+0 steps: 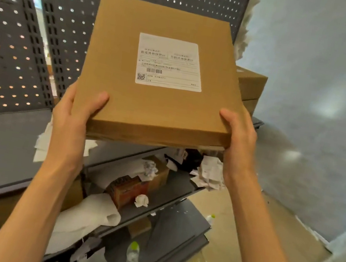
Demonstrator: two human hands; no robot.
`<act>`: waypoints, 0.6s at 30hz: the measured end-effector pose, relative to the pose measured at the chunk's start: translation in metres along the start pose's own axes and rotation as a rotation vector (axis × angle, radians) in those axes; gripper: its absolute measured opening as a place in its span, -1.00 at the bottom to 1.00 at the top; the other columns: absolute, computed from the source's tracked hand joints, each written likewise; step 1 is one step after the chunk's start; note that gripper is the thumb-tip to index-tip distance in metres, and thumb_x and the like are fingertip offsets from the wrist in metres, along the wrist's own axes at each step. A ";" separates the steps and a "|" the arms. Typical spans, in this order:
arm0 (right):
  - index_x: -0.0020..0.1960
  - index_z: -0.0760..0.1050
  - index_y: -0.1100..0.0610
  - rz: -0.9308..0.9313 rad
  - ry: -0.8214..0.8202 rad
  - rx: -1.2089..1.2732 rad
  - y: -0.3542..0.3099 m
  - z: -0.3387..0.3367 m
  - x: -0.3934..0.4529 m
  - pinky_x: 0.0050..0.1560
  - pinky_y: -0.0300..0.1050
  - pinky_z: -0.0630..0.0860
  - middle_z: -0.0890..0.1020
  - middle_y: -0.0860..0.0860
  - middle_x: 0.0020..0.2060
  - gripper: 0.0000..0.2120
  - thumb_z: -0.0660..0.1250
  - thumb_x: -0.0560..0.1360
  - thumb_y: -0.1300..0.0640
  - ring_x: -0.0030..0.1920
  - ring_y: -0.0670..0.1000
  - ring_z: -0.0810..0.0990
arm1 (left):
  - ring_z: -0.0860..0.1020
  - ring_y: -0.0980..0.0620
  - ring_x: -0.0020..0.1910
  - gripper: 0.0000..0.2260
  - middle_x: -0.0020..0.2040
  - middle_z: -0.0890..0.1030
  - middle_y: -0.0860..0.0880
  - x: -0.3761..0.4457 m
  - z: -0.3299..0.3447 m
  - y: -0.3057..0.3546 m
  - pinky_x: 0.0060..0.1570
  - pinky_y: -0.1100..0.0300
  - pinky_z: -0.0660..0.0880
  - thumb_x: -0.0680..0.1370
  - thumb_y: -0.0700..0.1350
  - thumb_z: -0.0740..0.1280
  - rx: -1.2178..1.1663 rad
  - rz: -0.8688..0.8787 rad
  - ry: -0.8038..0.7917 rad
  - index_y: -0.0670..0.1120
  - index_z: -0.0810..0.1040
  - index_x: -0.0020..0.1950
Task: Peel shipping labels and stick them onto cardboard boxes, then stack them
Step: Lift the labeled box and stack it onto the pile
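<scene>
While both hands grasp it, left hand [78, 112] and right hand [238, 140] at near corners, box [133, 59] with label [170, 63] is lifted before stacked boxes [250, 86].

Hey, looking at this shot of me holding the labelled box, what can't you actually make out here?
Head view only:
- Shipping label text: too small and blurred to read.
- Fingers of the left hand and right hand: hidden under the cardboard box; only the thumbs show.
- Stack of boxes behind: mostly covered by the held box, so its count is unclear.
- Lower shelf clutter: partly hidden by box and arms.
</scene>
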State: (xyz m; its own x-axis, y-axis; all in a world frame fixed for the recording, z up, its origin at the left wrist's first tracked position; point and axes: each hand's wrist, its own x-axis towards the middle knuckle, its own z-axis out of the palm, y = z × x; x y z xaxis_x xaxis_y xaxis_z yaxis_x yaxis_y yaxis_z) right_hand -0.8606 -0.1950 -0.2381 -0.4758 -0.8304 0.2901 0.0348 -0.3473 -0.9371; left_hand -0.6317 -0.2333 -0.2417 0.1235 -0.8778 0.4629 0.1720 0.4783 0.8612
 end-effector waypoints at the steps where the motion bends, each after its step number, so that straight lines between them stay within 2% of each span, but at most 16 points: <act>1: 0.33 0.41 -0.01 -0.006 0.010 -0.001 -0.002 -0.014 0.007 -0.04 -0.13 0.45 0.55 0.00 0.15 -0.28 0.35 0.21 -0.21 0.09 -0.02 0.53 | 0.53 0.13 0.00 -0.47 0.01 0.59 0.11 -0.002 0.015 -0.003 -0.03 0.25 0.40 0.31 0.13 0.36 -0.012 0.010 -0.008 -0.05 0.50 0.23; 7: 0.35 0.39 0.00 -0.071 0.035 -0.015 -0.011 -0.084 0.045 -0.10 -0.22 0.44 0.54 0.01 0.18 -0.25 0.35 0.20 -0.23 0.07 -0.05 0.54 | 0.53 0.21 0.00 -0.43 0.01 0.59 0.16 -0.004 0.096 -0.017 -0.03 0.33 0.41 0.30 0.13 0.36 -0.024 0.043 -0.041 -0.08 0.49 0.25; 12: 0.35 0.38 0.00 -0.071 0.027 0.009 -0.009 -0.124 0.082 -0.14 -0.24 0.44 0.54 0.03 0.20 -0.40 0.33 0.33 -0.13 0.09 -0.03 0.54 | 0.51 0.20 -0.01 -0.31 0.03 0.56 0.12 0.006 0.147 -0.027 -0.05 0.31 0.40 0.28 0.16 0.35 -0.017 0.057 -0.054 -0.14 0.44 0.34; 18: 0.32 0.42 0.02 -0.090 0.037 0.043 0.002 -0.158 0.143 -0.15 -0.30 0.45 0.58 -0.03 0.14 -0.44 0.32 0.35 -0.09 0.04 -0.10 0.56 | 0.51 0.21 0.01 -0.38 0.03 0.56 0.15 0.034 0.203 -0.051 -0.04 0.31 0.39 0.34 0.11 0.36 -0.019 0.074 -0.068 -0.13 0.43 0.34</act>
State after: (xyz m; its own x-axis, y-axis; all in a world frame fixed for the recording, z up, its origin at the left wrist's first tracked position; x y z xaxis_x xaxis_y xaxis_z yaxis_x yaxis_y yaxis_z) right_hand -1.0670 -0.2454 -0.2295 -0.5104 -0.7787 0.3647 0.0277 -0.4388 -0.8982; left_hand -0.8350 -0.2935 -0.2272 0.0702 -0.8394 0.5390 0.1834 0.5420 0.8202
